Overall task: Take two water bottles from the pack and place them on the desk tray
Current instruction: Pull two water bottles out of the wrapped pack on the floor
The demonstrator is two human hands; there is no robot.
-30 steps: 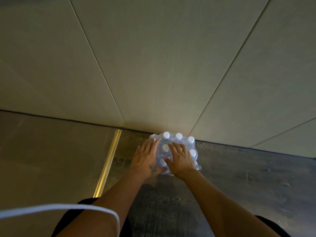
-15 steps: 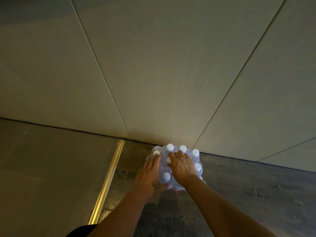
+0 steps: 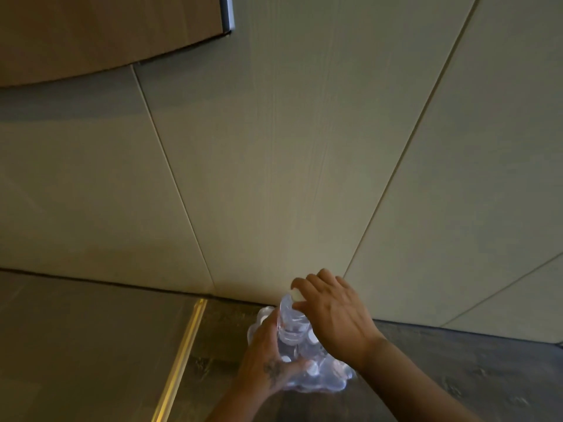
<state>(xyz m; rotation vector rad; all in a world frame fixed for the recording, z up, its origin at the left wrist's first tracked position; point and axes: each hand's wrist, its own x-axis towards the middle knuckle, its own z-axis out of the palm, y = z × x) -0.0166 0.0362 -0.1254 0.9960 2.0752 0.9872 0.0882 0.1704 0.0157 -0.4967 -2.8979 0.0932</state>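
One water bottle (image 3: 289, 318) stands raised out of the pack (image 3: 307, 370) in the lower middle of the frame, tilted a little, its white cap at the top. The right hand (image 3: 332, 315) pinches that cap between thumb and fingertips, the other fingers curled over it. The left hand (image 3: 268, 357) is wrapped around the left side of the pack and the bottle's lower body, thumb pressed across the plastic, a small tattoo showing on its back.

The pack is clear shrink-wrap, crumpled, resting on the dark floor (image 3: 457, 376) against the foot of the wall. Inside it several more bottles show as white caps; about four or five can be made out, but the hands and the glare hide the rest, so the exact count cannot be told.

Left of the pack a single brass-coloured strip (image 3: 182, 351) runs up the floor from the bottom edge toward the wall, dividing the dark flooring from a smoother grey floor section (image 3: 76, 345) in the lower left. Pale wall panels (image 3: 274, 147) fill most of the frame, crossed by thin seams. In the upper left corner a brown wooden surface (image 3: 91, 32) juts in.
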